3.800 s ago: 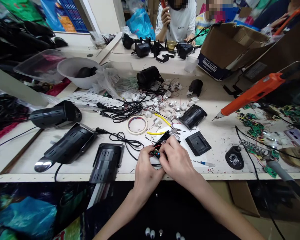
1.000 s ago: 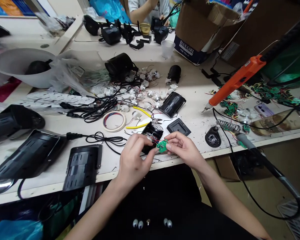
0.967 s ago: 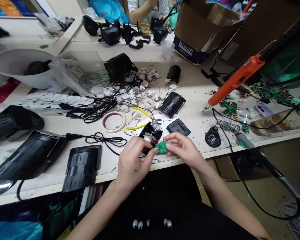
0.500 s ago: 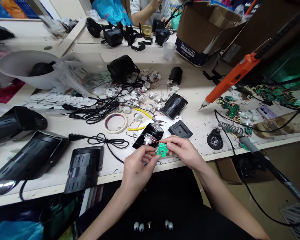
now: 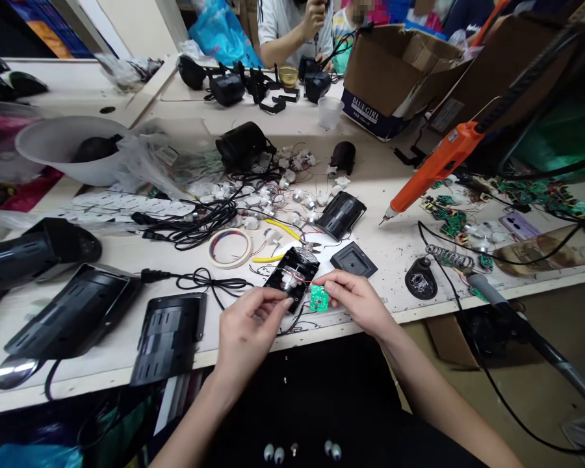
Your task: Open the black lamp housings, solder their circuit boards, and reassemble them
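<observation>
My right hand [image 5: 358, 300] pinches a small green circuit board [image 5: 319, 298] by its upper right side. A red wire runs from the board toward an open black lamp housing [image 5: 299, 296] lying on the bench. Inside the housing sit a white motor-like part [image 5: 291, 278] and a round clear lens. At the housing's lower left edge is my left hand [image 5: 248, 328], thumb and forefinger pinched together; what lies between them, if anything, is hidden. Yellow-handled cutters [image 5: 285, 231] lie just behind the housing, and a dark square cover [image 5: 353, 260] is to its right.
An orange electric screwdriver [image 5: 431, 169] hangs at the right, above the bench. Near the right edge are a soldering iron [image 5: 492, 292] and its coil holder. Black lamp housings [image 5: 168, 335] stand left, beside a tape roll [image 5: 229, 247]. White motors lie behind; a person sits across.
My left hand has moved left, off the circuit board and to the housing's edge. The board stays in my right hand, now turned more upright. The camera view has shifted slightly.
</observation>
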### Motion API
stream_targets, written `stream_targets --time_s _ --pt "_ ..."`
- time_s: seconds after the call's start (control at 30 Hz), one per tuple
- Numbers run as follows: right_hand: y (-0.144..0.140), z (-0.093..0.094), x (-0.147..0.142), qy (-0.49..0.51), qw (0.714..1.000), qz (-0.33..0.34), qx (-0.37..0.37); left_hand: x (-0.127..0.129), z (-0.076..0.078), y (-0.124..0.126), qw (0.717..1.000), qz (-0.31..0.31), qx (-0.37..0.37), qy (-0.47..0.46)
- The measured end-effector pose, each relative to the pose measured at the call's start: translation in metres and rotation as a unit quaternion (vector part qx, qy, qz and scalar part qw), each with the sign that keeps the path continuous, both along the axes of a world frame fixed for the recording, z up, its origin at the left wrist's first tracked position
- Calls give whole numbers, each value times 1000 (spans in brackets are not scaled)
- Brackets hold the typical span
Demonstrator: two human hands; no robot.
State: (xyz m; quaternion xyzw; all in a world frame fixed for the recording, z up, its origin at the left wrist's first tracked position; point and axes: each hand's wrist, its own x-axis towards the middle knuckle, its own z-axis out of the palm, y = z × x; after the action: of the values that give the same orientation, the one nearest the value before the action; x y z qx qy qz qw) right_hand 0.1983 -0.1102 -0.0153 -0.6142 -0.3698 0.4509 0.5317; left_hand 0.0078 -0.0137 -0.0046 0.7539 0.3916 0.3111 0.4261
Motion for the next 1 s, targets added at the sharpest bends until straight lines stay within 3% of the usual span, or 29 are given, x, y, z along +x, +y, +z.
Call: stream_targets --time_s 0.13,0.33,0.47,0.6,0.73,0.87,1.0 --pt "0 -1 3 -13 1000 2 4 -7 -3 25 994 103 -38 -31" --pt "1 -1 3 -54 998 7 11 2 -5 41 988 25 -130 -85" --pt "0 -3 1 -106 994 -10 16 11 -5 40 976 20 -180 -121" --pt "-1 -7 -1 -133 991 -20 19 12 -6 39 974 20 -184 -134" --pt "-1 -12 -1 -164 986 -20 20 10 -4 37 980 -5 -140 -139" --pt "0 -14 -1 -220 975 -9 22 10 1 35 989 -55 -24 -137" --pt "-2 -1 -8 -355 930 -48 89 14 2 32 985 -92 92 -117"
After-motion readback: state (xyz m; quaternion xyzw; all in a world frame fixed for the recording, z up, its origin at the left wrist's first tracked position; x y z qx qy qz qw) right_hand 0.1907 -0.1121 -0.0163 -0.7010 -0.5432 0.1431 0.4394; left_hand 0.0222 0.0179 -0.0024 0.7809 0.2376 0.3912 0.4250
